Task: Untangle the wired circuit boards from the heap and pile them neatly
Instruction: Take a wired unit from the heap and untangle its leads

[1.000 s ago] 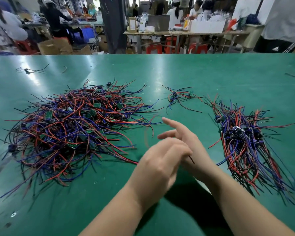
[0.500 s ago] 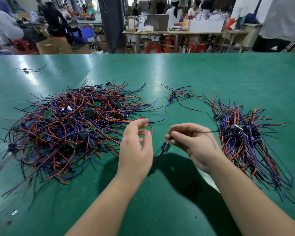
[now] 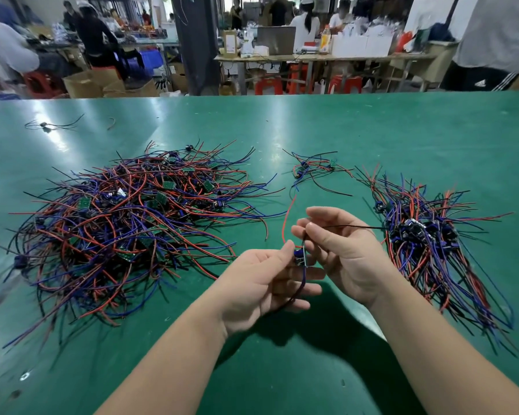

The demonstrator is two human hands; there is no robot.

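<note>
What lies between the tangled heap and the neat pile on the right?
Head view: the left hand and right hand holding one wired circuit board, and farther back a small loose cluster of wired boards.

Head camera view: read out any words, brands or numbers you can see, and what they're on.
No text reads clearly.
Black trousers: white logo mark, no legible letters.
Brown box label: too blurred.
Bottle label: too blurred.
Heap boards: markings too small.
</note>
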